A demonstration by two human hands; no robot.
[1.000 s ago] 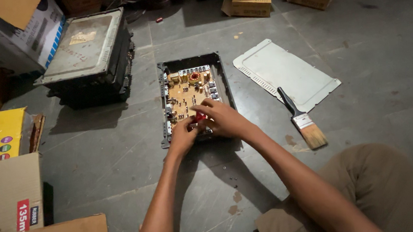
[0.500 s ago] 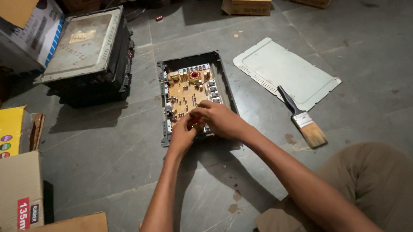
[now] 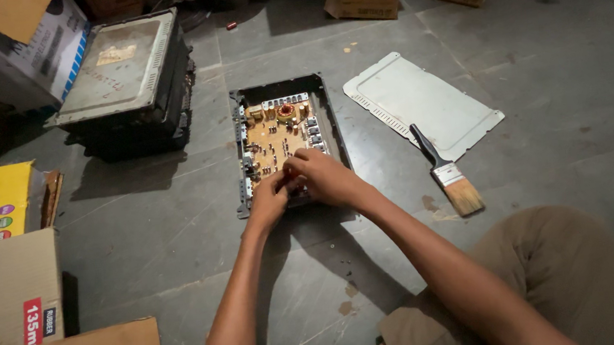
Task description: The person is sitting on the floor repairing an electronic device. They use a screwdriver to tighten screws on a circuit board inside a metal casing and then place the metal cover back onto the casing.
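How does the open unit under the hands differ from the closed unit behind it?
The open unit has its lid off, showing a tan circuit board; the closed unit has its grey lid on. The open unit looks shallow; the closed unit looks taller and bulkier. Both hands work in the open unit; nothing touches the closed one. Both sit on the floor.

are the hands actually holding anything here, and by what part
Cannot be told. Left hand and right hand meet over the near end of the circuit board in the open metal case; their fingers hide whatever they may grip.
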